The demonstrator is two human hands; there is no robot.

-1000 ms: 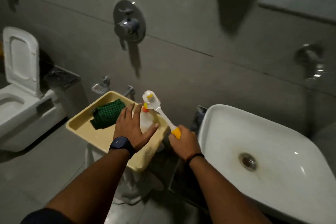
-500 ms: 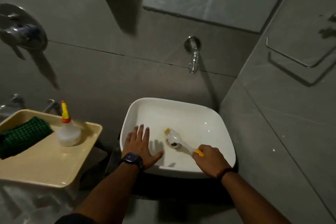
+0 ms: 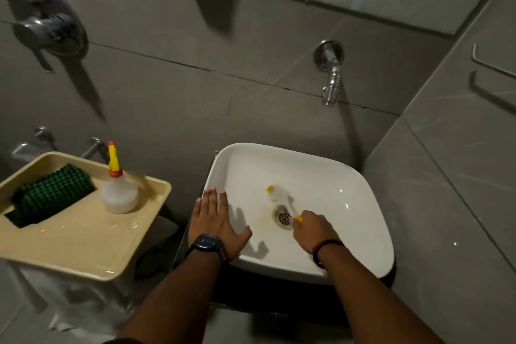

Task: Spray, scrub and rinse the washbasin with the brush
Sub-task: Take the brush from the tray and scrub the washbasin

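Brush (image 3: 279,196) head shifted beyond drain (image 3: 284,217); right hand (image 3: 312,229) grip unchanged.

To your left, a shallow beige plastic tray (image 3: 83,243) carried a folded dark green textured cloth (image 3: 50,198) and, just beside it toward the far right corner, an upright translucent squeeze bottle with a yellow nozzle (image 3: 118,190).
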